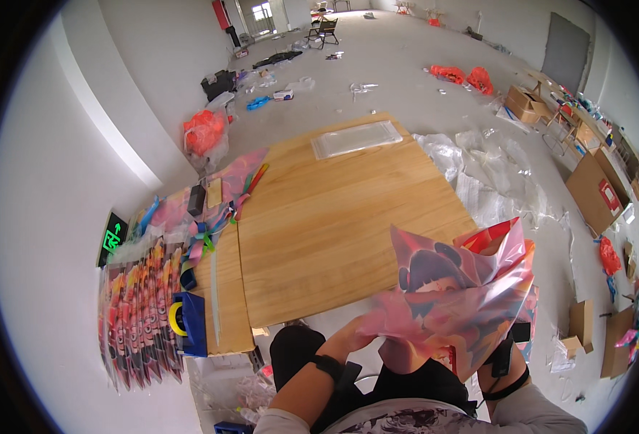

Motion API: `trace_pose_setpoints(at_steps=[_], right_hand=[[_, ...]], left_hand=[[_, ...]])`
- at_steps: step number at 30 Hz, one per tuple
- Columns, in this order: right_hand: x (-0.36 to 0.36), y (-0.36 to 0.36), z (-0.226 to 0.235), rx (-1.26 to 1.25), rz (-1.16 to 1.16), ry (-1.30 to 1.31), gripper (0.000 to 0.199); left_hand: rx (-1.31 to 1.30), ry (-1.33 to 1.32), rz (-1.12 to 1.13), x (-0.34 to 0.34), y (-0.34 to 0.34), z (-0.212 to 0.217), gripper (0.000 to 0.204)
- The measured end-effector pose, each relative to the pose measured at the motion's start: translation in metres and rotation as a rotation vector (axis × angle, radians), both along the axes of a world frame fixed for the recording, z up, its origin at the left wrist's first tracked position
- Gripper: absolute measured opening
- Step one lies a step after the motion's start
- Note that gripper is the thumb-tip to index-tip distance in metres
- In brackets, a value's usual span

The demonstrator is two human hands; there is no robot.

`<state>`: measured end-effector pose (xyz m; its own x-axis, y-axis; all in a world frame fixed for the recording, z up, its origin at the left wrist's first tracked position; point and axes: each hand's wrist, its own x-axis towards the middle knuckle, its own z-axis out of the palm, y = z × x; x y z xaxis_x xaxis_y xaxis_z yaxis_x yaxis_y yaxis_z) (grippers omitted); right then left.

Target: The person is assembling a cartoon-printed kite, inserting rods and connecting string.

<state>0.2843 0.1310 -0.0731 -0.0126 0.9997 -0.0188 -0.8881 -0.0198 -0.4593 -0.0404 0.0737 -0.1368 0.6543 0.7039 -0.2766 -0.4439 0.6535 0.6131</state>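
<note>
Wooden table point(334, 231), grey floor point(399, 90), white walls point(45, 217), pink plastic point(464, 300) hiding fingers, grip unclear

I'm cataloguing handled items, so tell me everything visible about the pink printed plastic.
The pink printed plastic looks thin, glossy and crumpled, with pointed corners. A dark-haired cartoon figure is printed on it; red shows at its upper right. It is raised, overlapping in view the near right corner of the table. The left hand meets its lower left side, fingers hidden; the right hand is hidden behind it.
</note>
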Motion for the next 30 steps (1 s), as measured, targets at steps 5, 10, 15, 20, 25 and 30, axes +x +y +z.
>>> trace_pose_setpoints(at_steps=[5, 10, 15, 20, 25, 30], right_hand=[[0.021, -0.004, -0.029, -0.030, 0.019, 0.017, 0.055], [0.053, 0.002, -0.041, -0.052, 0.030, 0.032, 0.056], [0.028, 0.028, -0.042, -0.059, 0.044, 0.054, 0.057], [-0.021, 0.052, -0.036, -0.061, 0.056, 0.073, 0.058], [-0.014, 0.073, -0.043, -0.068, 0.083, 0.095, 0.059], [-0.058, 0.107, -0.040, -0.081, 0.097, 0.136, 0.060]], left_hand=[[0.388, 0.285, -0.214, -0.010, 0.001, 0.001, 0.057], [0.245, 0.122, -0.057, -0.008, 0.006, 0.021, 0.059], [0.115, -0.031, 0.101, -0.006, 0.015, 0.046, 0.060], [-0.012, -0.188, 0.255, -0.020, 0.037, 0.077, 0.061], [-0.143, -0.344, 0.421, -0.068, 0.034, 0.105, 0.063], [-0.031, 0.030, 0.400, -0.123, 0.023, 0.094, 0.059]])
